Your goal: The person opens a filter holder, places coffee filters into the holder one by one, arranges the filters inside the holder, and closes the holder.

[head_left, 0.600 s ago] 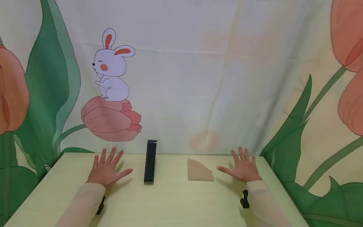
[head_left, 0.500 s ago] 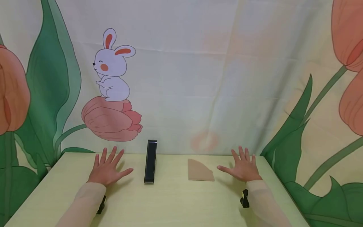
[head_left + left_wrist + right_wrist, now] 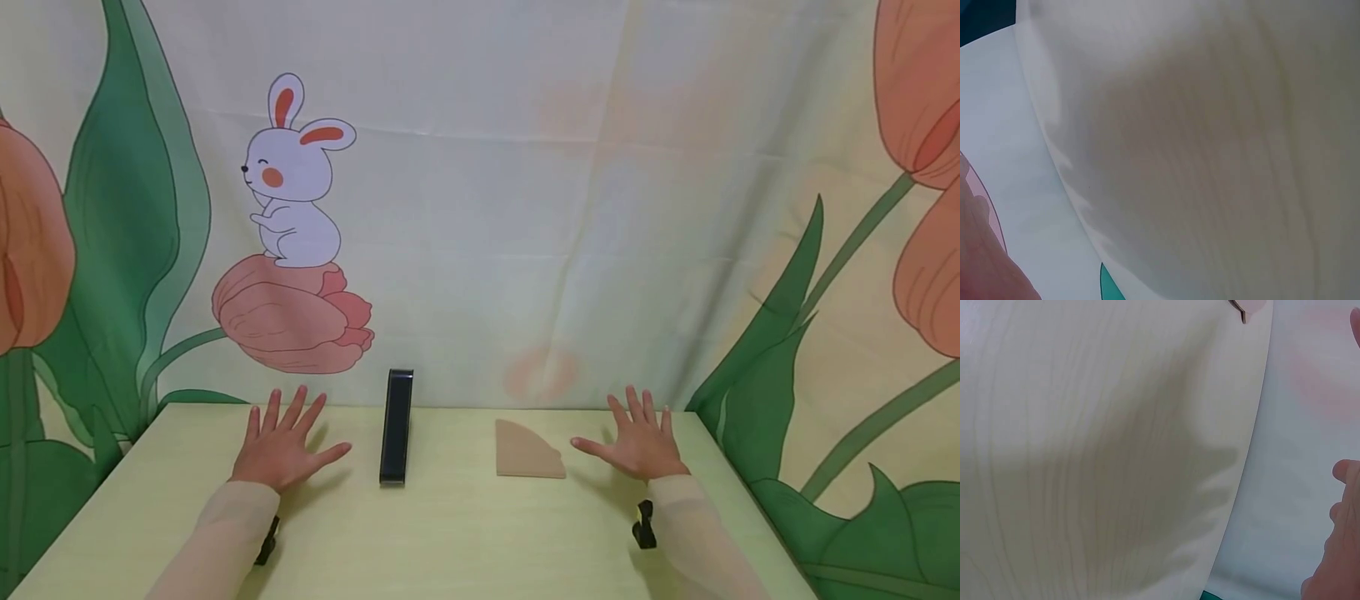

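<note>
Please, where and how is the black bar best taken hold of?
I would pinch the black bar near its middle, across the long sides, because it is narrow that way. Coming from the left seems best: the left hand is nearer, while the tan piece lies to the right.

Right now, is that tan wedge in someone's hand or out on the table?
Out: the tan wedge rests on the table, a gap separating it from the right hand.
</note>
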A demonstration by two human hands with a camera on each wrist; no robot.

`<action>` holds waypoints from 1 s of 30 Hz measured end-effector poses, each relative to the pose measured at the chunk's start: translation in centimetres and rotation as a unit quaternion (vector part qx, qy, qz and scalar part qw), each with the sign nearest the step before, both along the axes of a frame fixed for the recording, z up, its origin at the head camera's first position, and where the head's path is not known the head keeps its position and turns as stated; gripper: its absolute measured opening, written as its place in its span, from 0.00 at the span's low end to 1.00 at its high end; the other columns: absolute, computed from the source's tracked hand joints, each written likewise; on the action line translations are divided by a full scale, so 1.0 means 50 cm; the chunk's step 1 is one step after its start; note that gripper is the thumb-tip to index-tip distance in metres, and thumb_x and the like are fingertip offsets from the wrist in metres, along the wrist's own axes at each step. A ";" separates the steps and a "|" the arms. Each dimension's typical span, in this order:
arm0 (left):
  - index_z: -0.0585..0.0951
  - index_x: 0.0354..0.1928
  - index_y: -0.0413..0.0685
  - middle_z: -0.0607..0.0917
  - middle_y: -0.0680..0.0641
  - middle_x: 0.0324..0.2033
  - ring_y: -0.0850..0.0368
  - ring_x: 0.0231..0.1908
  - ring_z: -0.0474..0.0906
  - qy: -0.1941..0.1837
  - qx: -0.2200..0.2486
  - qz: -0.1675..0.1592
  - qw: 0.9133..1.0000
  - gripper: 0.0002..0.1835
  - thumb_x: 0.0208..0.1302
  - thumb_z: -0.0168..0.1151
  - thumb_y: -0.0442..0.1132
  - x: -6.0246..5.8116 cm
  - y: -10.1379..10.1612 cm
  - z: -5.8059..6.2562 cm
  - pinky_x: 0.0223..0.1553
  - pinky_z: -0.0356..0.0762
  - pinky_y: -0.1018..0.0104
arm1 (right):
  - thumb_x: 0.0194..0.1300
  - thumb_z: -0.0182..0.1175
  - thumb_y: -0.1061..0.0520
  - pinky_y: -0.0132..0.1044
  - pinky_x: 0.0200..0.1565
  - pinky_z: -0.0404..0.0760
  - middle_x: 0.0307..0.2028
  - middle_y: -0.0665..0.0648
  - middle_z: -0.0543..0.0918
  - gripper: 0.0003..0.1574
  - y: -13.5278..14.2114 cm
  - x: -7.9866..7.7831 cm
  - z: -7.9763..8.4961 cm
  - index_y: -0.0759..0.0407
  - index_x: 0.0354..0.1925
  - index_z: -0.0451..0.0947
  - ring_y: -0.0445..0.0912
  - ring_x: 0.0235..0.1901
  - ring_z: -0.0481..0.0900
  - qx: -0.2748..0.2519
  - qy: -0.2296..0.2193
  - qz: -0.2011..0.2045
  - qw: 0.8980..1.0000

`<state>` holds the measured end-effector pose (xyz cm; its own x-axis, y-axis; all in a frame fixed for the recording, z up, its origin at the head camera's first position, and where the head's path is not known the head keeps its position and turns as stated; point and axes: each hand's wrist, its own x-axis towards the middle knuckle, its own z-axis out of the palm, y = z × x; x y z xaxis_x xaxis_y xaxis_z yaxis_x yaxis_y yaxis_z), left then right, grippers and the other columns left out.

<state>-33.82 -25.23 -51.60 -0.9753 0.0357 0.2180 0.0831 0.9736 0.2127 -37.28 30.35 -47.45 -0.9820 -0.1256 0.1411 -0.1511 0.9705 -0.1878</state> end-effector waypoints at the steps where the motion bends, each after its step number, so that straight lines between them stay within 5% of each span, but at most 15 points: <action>1: 0.54 0.81 0.55 0.49 0.36 0.81 0.28 0.79 0.36 0.000 0.001 -0.001 1.000 0.58 0.58 0.47 0.84 0.000 0.000 0.001 0.75 0.28 0.27 | 0.54 0.54 0.12 0.75 0.73 0.32 0.82 0.69 0.42 0.74 0.000 -0.002 -0.001 0.57 0.81 0.53 0.69 0.80 0.35 0.001 -0.001 -0.001 1.000; 30: 0.55 0.81 0.55 0.49 0.37 0.81 0.28 0.79 0.36 -0.002 -0.003 0.000 1.000 0.57 0.58 0.47 0.83 0.002 0.002 0.011 0.75 0.30 0.27 | 0.54 0.52 0.10 0.76 0.72 0.32 0.81 0.69 0.44 0.76 0.002 -0.008 -0.006 0.57 0.81 0.52 0.69 0.80 0.37 0.005 -0.001 -0.004 1.000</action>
